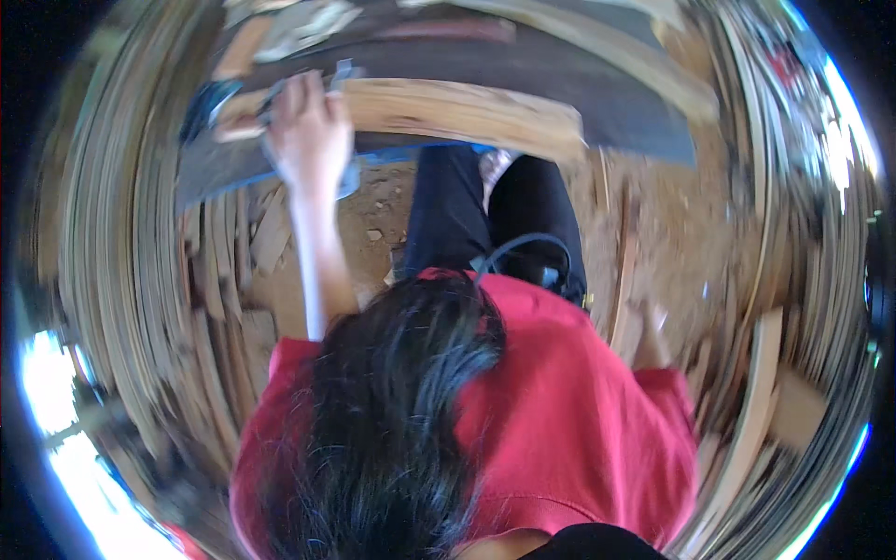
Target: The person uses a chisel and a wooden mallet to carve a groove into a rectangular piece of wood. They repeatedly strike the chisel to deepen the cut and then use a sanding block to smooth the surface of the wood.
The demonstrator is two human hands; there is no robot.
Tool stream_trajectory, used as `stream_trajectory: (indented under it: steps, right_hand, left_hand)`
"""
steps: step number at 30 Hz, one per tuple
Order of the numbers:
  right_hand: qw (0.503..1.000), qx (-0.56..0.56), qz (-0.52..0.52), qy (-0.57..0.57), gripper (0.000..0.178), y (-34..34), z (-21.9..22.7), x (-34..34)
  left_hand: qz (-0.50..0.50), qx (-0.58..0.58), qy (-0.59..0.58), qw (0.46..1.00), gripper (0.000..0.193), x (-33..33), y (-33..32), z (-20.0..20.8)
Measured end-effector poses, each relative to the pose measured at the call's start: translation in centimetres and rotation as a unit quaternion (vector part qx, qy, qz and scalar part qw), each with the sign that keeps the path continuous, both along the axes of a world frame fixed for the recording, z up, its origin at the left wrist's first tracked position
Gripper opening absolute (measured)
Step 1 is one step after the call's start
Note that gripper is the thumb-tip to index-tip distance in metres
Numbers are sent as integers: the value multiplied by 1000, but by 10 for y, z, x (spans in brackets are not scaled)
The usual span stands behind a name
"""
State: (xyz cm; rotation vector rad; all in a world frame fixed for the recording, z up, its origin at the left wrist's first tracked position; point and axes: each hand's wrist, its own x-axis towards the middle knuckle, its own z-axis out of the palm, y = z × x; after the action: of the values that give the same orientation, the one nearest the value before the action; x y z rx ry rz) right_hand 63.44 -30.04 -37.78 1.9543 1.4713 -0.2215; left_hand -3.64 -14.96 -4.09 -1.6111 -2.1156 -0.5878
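Note:
A light brown wooden plank (pixel 457 110) lies crosswise on a dark work surface in front of me. My left hand (pixel 310 117) reaches over the plank near its left end, with the fingers curled. A grey-blue piece (pixel 348 181) shows under my wrist at the near edge, and a similar bit (pixel 344 70) shows past the fingers. What the fingers close on is hidden and blurred. Down at my right side, over the ground, my right hand (pixel 646 322) is small and smeared, away from the plank. Its fingers do not show clearly.
The dark work surface (pixel 653 131) carries another long board (pixel 597 42), a reddish strip (pixel 457 31) and pale scraps (pixel 303 28). A dark blue bundle (pixel 207 105) sits by its left edge. Stacked wooden strips (pixel 121 233) line both sides. Wood pieces lie on the dirt floor (pixel 691 243).

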Motion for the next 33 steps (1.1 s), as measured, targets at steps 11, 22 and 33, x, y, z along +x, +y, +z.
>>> stream_trajectory:
  steps: [11,22,33]
  right_hand:
    - [983,140,-122,4,29,97,109,-35]
    - [996,69,19,44,20,97,68,-136]
    - [742,608,-164,232,16,129,184,-199]
  left_hand:
    - [-12,-66,-15,998,52,-9,7,1]
    - [-2,-83,-20,996,54,-8,5,4]
    - [-103,42,-68,991,37,-2,4,7]
